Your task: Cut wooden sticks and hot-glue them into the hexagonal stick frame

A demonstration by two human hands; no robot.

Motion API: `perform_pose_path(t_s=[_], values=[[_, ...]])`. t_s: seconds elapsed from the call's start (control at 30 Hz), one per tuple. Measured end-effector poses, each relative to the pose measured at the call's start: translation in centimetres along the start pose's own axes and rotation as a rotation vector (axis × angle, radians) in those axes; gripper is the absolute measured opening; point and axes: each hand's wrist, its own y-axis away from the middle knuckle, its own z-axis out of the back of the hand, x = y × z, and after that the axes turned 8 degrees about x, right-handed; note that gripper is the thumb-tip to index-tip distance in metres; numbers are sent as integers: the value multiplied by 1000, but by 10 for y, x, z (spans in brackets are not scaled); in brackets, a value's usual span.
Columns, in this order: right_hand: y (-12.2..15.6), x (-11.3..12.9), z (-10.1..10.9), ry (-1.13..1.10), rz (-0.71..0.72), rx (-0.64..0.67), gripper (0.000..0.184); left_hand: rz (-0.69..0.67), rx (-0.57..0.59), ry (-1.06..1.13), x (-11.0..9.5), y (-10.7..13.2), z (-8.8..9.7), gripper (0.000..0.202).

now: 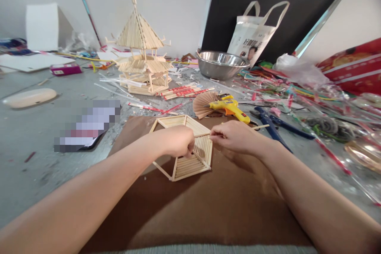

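Observation:
A hexagonal frame of thin wooden sticks [190, 162] lies on a brown cardboard sheet [208, 206] in front of me. My left hand [175, 141] is closed, resting on the frame and pinching one end of a single wooden stick [202, 135]. My right hand [235, 137] is closed on the same stick, whose far end pokes out to the right past the fingers. The stick runs across the frame's upper right side between both hands.
A tall stick pagoda model [143, 51] stands behind. A yellow glue gun [229, 108], blue pliers [270, 123], a steel bowl [222, 64], a white tote bag [253, 33], bundles of chopsticks [184, 90] and a phone [86, 127] lie around on the grey floor.

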Motion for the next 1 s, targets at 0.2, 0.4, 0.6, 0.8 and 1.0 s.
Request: perform_pose_path(t_s=[0.2,0.4,0.6,0.8,1.0], values=[[12,1,12,-142,68,160,18,16,24,33,1,-1,1,17],[14,-3,8,-115,50,244,12,-2,20,67,7,-1,-4,14],[13,-4,3,-58,29,223,11,-17,36,97,10,-3,-5,13],[14,0,7,-48,20,268,16,25,68,160,10,-3,-5,14],[17,0,16,-102,6,242,27,1,20,96,8,-1,-3,14]])
